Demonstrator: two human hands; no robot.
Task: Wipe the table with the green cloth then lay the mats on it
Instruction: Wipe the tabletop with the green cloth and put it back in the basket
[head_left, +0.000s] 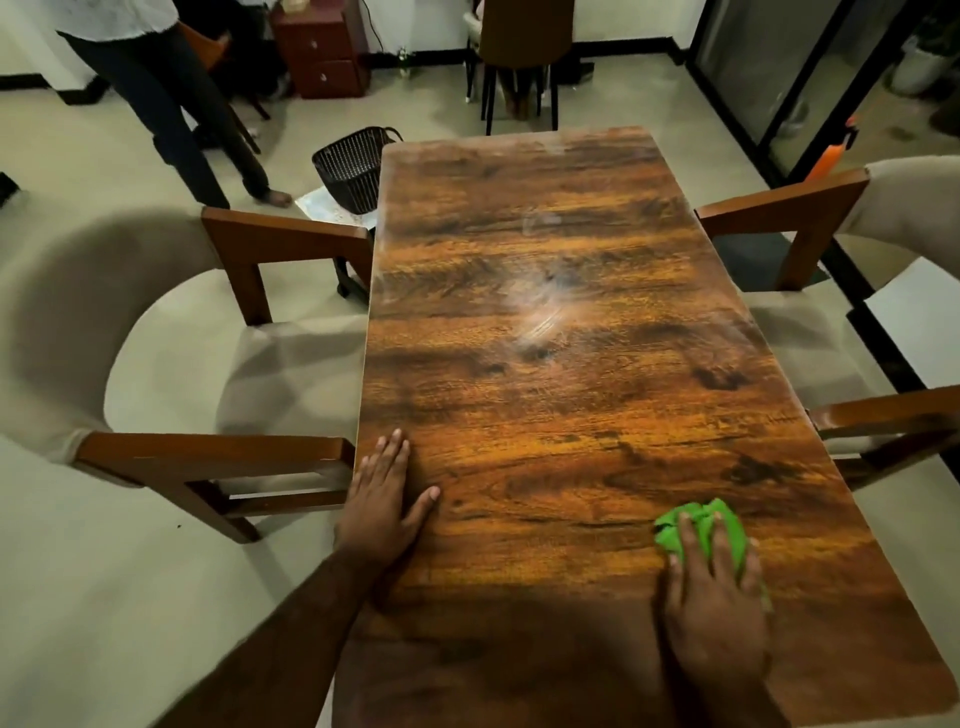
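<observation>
Green cloth (696, 530) lies bunched on the wooden table (571, 312) near its right edge, pressed under the right hand (714, 597). Left hand (382, 499) rests flat, fingers spread, gripping nothing. Black basket (353, 166), contents indiscernible, stands beside the far-left corner.

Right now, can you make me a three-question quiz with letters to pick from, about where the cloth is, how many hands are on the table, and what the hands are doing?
1. Where is the crumpled green cloth?
A. near the right side of the brown wooden table
B. in the black basket
C. on a chair

2. How many hands touch the table top?
A. none
B. one
C. two

3. What is the left hand doing?
A. squeezing a bottle
B. resting flat, fingers spread
C. lifting a mat

Answers: 1 A, the cloth lies under the right hand by the right edge. 2 C, one hand lies bare on the wood and the other presses down through the cloth. 3 B, its palm lies open on the wood.
</observation>
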